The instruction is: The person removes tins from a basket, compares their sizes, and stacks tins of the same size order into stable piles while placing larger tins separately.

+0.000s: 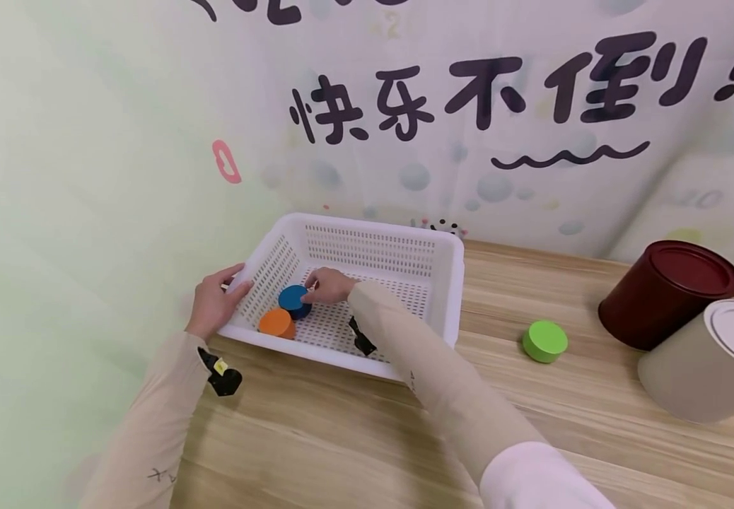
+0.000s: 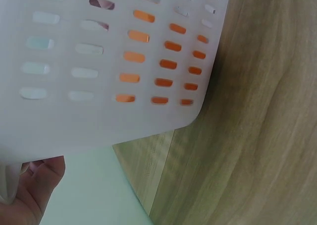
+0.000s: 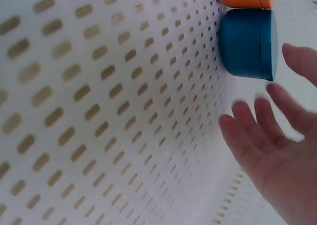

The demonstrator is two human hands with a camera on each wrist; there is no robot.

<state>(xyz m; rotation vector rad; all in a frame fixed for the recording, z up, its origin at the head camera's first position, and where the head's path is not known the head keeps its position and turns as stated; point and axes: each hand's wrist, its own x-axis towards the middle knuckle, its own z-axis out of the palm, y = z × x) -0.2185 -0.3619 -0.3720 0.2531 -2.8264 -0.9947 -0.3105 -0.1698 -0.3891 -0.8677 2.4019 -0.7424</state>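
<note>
A white perforated plastic basket [image 1: 459, 283] stands on the table. At its left end my left hand [image 1: 214, 300] grips the rim, fingers curled over the edge in the left wrist view. Inside, a round blue container [image 1: 294, 302] sits next to an orange one [image 1: 277, 324] near the left wall. My right hand [image 1: 329, 284] is inside the basket, just right of the blue container. In the right wrist view its fingers [image 3: 237, 131] are spread and loosely bent, thumb and fingertips close by the blue container's top, nothing held.
A low green round container [image 1: 544, 342] sits on the wooden table [image 1: 290, 431] right of the basket. Further right stand a dark red can [image 1: 653, 297] and a large light grey can [image 1: 704, 367]. A printed cloth [image 1: 418, 177] hangs behind.
</note>
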